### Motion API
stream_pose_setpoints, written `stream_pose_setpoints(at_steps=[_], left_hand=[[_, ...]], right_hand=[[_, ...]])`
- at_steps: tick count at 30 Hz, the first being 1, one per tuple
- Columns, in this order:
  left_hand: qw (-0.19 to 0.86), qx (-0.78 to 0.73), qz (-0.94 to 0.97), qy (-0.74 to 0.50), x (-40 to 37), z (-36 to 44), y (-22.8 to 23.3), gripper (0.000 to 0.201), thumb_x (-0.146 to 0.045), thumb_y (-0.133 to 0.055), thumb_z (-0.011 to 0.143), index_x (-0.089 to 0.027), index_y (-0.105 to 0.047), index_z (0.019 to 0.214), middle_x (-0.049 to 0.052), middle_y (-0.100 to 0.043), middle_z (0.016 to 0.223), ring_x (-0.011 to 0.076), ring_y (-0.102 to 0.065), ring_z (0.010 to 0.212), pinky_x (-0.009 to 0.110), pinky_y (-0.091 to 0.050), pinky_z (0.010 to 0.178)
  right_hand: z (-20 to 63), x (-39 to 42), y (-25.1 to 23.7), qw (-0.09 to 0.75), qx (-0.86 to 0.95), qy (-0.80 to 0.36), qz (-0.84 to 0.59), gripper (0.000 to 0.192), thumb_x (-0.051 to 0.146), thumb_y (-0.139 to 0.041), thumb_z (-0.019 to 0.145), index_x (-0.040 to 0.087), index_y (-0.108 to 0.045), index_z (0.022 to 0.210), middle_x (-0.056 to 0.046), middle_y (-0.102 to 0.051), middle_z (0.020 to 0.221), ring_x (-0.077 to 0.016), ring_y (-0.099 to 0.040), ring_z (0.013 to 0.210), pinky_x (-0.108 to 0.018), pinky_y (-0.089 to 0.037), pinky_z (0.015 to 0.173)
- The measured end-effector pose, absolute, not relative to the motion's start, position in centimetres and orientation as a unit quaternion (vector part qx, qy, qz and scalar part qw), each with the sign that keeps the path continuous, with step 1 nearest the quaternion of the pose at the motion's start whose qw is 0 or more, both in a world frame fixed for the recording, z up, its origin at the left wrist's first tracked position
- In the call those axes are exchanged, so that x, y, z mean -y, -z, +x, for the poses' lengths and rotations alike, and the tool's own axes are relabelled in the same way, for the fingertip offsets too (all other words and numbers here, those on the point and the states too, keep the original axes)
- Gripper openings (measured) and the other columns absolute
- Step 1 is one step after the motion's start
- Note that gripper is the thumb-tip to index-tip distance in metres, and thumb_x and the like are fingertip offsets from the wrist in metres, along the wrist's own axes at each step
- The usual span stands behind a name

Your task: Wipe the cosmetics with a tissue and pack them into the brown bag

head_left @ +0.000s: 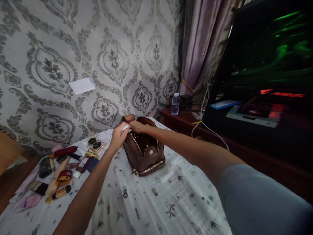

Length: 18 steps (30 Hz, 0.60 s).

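Left hand (119, 136): closed round a small white cloth (126, 127), pressed to the top rim of the brown pouch (144, 153).
Right hand (137, 126): pinching that rim from the other side — steadying it.
Pouch spot: open, mid-bedsheet (171, 195), cosmetics (61, 166) scattered just left.
Tip: probably best keeping the rim taut, short wipes — no tipping.

The bag (144, 153) is dark brown with a gold zipper, on a white cloth (171, 195) with small leaf prints. The wallpaper (110, 58) at 11 o'clock is grey damask; the curtain (198, 42) at 1 o'clock is pale purple.
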<state>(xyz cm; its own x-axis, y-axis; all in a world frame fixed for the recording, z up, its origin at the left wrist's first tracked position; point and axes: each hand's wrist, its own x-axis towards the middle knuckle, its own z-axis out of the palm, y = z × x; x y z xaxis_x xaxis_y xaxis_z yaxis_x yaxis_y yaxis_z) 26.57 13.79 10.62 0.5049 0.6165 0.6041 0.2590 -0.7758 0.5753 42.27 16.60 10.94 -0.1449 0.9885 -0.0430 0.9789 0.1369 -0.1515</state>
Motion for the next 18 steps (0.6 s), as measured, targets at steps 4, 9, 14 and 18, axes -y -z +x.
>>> stream_pose_setpoints(at_steps=[4, 9, 14, 18], left_hand=[[0.216, -0.257, 0.839, -0.428, -13.9, 26.6, -10.6, 0.020, -0.028, -0.045, 0.085, -0.018, -0.062, 0.086, 0.002, -0.065, 0.079, 0.0192, -0.059, 0.080, 0.027, -0.043, 0.075], [0.219, -0.260, 0.841, -0.420, -14.1, 26.3, -10.5, 0.020, -0.030, -0.046, 0.086, -0.018, -0.063, 0.087, 0.002, -0.066, 0.081, 0.0194, -0.060, 0.081, 0.027, -0.043, 0.076], [0.224, -0.257, 0.842, -0.418, -14.2, 26.4, -10.7, 0.021, -0.029, -0.046, 0.086, -0.018, -0.063, 0.087, 0.002, -0.067, 0.082, 0.0193, -0.061, 0.083, 0.027, -0.044, 0.078], [0.323, -0.274, 0.771, -0.477, -14.2, 26.7, -11.1, 0.019, -0.030, -0.048, 0.085, -0.017, -0.062, 0.087, 0.002, -0.068, 0.078, 0.0178, -0.062, 0.076, 0.026, -0.046, 0.072]], right_hand=[[43.5, -15.7, -12.0, 0.017, 0.728, -0.049, -0.683, 0.039, 0.036, -0.072, 0.082, 0.011, -0.070, 0.111, -0.018, -0.069, 0.114, -0.0307, -0.064, 0.115, -0.032, -0.051, 0.092], [44.0, -14.9, -11.8, -0.014, 0.707, -0.064, -0.704, 0.047, 0.018, -0.079, 0.072, 0.010, -0.069, 0.117, -0.021, -0.067, 0.121, -0.0306, -0.067, 0.110, -0.029, -0.053, 0.087], [43.4, -14.8, -11.7, -0.003, 0.706, -0.067, -0.705, 0.040, 0.021, -0.070, 0.083, 0.008, -0.066, 0.120, -0.022, -0.065, 0.124, -0.0282, -0.065, 0.114, -0.034, -0.053, 0.092], [43.3, -14.4, -12.3, 0.002, 0.696, -0.070, -0.714, 0.041, 0.024, -0.074, 0.078, 0.011, -0.070, 0.116, -0.021, -0.067, 0.120, -0.0312, -0.065, 0.112, -0.031, -0.052, 0.088]])
